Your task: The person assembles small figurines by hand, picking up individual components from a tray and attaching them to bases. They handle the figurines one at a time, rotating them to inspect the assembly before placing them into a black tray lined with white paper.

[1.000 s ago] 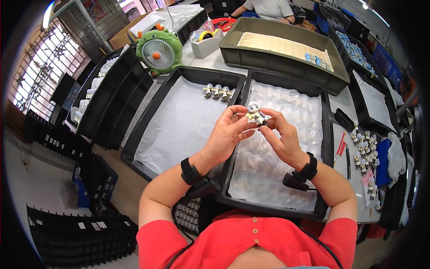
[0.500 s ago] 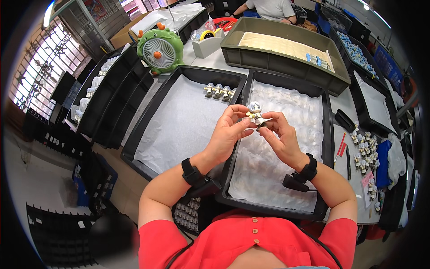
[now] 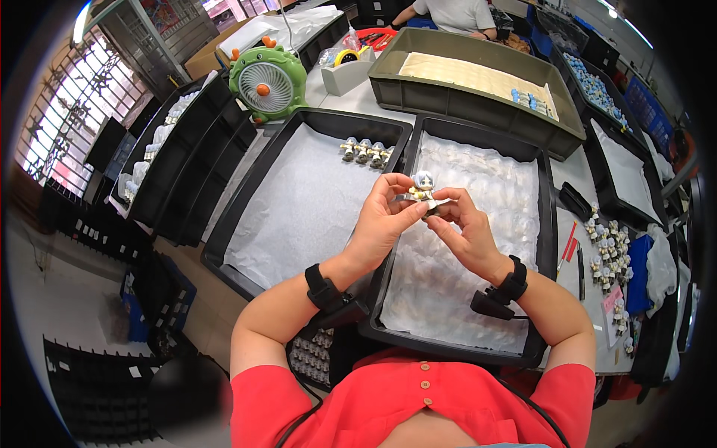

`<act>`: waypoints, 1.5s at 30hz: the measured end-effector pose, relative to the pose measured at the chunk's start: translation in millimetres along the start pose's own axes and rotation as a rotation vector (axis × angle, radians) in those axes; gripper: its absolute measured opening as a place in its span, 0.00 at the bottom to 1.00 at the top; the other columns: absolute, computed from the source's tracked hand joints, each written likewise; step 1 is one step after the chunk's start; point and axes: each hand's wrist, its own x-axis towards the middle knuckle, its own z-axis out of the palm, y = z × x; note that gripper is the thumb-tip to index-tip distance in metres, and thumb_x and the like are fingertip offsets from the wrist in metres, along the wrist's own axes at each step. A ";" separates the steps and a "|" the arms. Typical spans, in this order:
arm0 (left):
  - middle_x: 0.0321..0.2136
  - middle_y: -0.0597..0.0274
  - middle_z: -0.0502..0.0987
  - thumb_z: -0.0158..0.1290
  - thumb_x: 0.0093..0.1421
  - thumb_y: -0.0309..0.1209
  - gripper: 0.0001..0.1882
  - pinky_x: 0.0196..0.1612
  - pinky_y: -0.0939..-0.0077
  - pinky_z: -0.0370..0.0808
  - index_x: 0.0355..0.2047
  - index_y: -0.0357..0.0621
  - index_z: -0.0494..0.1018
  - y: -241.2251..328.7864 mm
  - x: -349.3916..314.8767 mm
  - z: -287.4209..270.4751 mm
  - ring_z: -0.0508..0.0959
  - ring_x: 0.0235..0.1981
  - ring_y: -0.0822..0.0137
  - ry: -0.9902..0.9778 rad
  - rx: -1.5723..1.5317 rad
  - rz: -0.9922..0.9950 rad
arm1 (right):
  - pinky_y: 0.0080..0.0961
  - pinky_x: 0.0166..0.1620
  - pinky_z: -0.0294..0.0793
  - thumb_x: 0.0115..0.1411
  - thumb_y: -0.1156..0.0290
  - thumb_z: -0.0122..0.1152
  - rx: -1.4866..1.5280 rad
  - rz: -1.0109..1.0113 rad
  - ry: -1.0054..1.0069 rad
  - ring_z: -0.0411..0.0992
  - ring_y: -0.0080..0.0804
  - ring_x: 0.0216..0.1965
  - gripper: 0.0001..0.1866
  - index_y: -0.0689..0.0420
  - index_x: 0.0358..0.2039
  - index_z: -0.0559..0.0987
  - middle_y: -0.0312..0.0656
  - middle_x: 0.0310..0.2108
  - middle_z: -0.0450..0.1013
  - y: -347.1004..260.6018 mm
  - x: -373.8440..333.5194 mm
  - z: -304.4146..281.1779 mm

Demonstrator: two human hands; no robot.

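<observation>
A small figurine [image 3: 424, 183] with pale grey hair and white clothes is held upright between my two hands. My left hand [image 3: 386, 215] pinches it from the left, thumb across its lower front. The fingers of my right hand [image 3: 466, 230] close on its right side and base. Both hands hover over the inner edges of two black trays. In the left tray [image 3: 237, 213], lined with white paper, several similar figurines [image 3: 364, 151] stand in a row at the far right corner. The right tray [image 3: 547, 224] holds rows of lumpy shapes beneath a thin white sheet [image 3: 463, 284].
A green fan [image 3: 267, 82] stands beyond the left tray, and an olive bin [image 3: 478, 112] lies across the back. To the right are loose figurines [image 3: 611, 250], a red pen [image 3: 567, 243] and a blue box [image 3: 639, 272]. Another person [image 3: 455, 15] sits at the far side.
The figurine has turned slightly and sunk a little between my fingers. My left thumb has come up over its front; my right fingers have shifted slightly left.
</observation>
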 end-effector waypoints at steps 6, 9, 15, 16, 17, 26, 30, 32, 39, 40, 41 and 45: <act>0.37 0.63 0.74 0.52 0.60 0.30 0.14 0.43 0.76 0.70 0.44 0.44 0.62 3.0 10.1 -11.5 0.74 0.40 0.71 0.149 -0.118 -0.223 | 0.22 0.38 0.73 0.56 0.75 0.58 -0.053 -0.017 -0.107 0.75 0.27 0.30 0.17 0.59 0.47 0.68 0.42 0.28 0.76 -5.2 -1.2 3.1; 0.37 0.62 0.74 0.50 0.61 0.31 0.13 0.44 0.74 0.69 0.45 0.44 0.63 20.7 32.8 -32.7 0.74 0.38 0.70 0.224 -0.202 -0.175 | 0.23 0.38 0.74 0.56 0.75 0.58 -0.085 -0.042 -0.144 0.75 0.28 0.30 0.16 0.59 0.45 0.70 0.42 0.28 0.76 -6.4 -2.0 2.0; 0.34 0.58 0.75 0.53 0.53 0.27 0.15 0.36 0.71 0.72 0.43 0.43 0.69 1.7 131.8 -174.4 0.76 0.32 0.65 0.591 0.569 -0.056 | 0.23 0.38 0.75 0.56 0.76 0.57 -0.113 -0.032 -0.169 0.76 0.28 0.31 0.13 0.60 0.42 0.73 0.41 0.28 0.76 -8.3 2.1 -0.5; 0.33 0.59 0.76 0.53 0.53 0.27 0.13 0.35 0.71 0.72 0.40 0.42 0.71 -10.6 141.2 -202.2 0.76 0.31 0.66 0.671 0.718 -0.067 | 0.23 0.38 0.75 0.56 0.76 0.57 -0.116 -0.034 -0.174 0.76 0.28 0.31 0.12 0.60 0.41 0.73 0.41 0.28 0.76 -7.3 4.2 0.7; 0.32 0.59 0.77 0.53 0.52 0.27 0.12 0.34 0.71 0.72 0.38 0.40 0.72 -18.8 149.0 -221.3 0.76 0.31 0.68 0.747 0.866 -0.081 | 0.23 0.38 0.75 0.56 0.76 0.57 -0.120 -0.031 -0.177 0.76 0.28 0.31 0.11 0.60 0.41 0.74 0.41 0.28 0.76 -5.3 5.8 1.6; 0.39 0.53 0.78 0.55 0.50 0.31 0.17 0.44 0.69 0.73 0.42 0.43 0.75 -71.8 201.2 -262.8 0.78 0.41 0.58 0.594 0.996 -0.256 | 0.23 0.40 0.75 0.56 0.75 0.57 -0.165 0.026 -0.155 0.76 0.28 0.31 0.10 0.61 0.39 0.75 0.42 0.28 0.76 -1.3 7.6 -7.3; 0.39 0.53 0.78 0.54 0.50 0.29 0.21 0.42 0.72 0.73 0.46 0.38 0.73 -73.6 200.1 -243.6 0.78 0.39 0.63 0.497 1.135 -0.194 | 0.23 0.39 0.75 0.56 0.75 0.57 -0.161 0.012 -0.156 0.76 0.29 0.31 0.09 0.62 0.38 0.76 0.42 0.29 0.76 5.4 5.8 -8.5; 0.38 0.53 0.78 0.54 0.51 0.28 0.21 0.40 0.72 0.74 0.47 0.36 0.72 -75.9 197.1 -250.7 0.78 0.37 0.65 0.483 1.177 -0.152 | 0.23 0.39 0.75 0.56 0.75 0.57 -0.175 0.007 -0.170 0.76 0.29 0.31 0.09 0.62 0.38 0.76 0.43 0.29 0.76 3.3 8.8 -6.7; 0.42 0.51 0.77 0.55 0.53 0.38 0.20 0.48 0.65 0.71 0.46 0.49 0.74 -61.4 185.1 -231.3 0.76 0.45 0.53 0.480 1.312 -0.166 | 0.24 0.39 0.75 0.56 0.75 0.56 -0.172 0.045 -0.195 0.76 0.29 0.31 0.09 0.62 0.38 0.76 0.43 0.29 0.75 6.0 8.3 -7.9; 0.42 0.51 0.77 0.54 0.53 0.38 0.20 0.48 0.65 0.71 0.46 0.49 0.74 -63.3 185.2 -234.5 0.76 0.45 0.53 0.471 1.296 -0.155 | 0.24 0.39 0.75 0.56 0.75 0.56 -0.167 0.045 -0.195 0.76 0.29 0.31 0.09 0.62 0.38 0.76 0.43 0.29 0.75 5.8 9.2 -7.6; 0.40 0.50 0.77 0.55 0.53 0.36 0.19 0.46 0.67 0.72 0.46 0.47 0.74 -64.9 184.7 -237.6 0.76 0.43 0.56 0.470 1.277 -0.139 | 0.24 0.40 0.75 0.56 0.75 0.56 -0.163 0.045 -0.194 0.76 0.29 0.31 0.09 0.62 0.38 0.76 0.43 0.29 0.75 5.9 9.6 -7.4; 0.41 0.47 0.77 0.56 0.53 0.34 0.22 0.42 0.70 0.73 0.48 0.42 0.72 -66.8 185.9 -243.4 0.77 0.41 0.60 0.448 1.248 -0.081 | 0.24 0.39 0.75 0.56 0.74 0.57 -0.142 0.045 -0.223 0.75 0.30 0.30 0.09 0.62 0.37 0.76 0.43 0.28 0.75 15.6 7.1 -8.4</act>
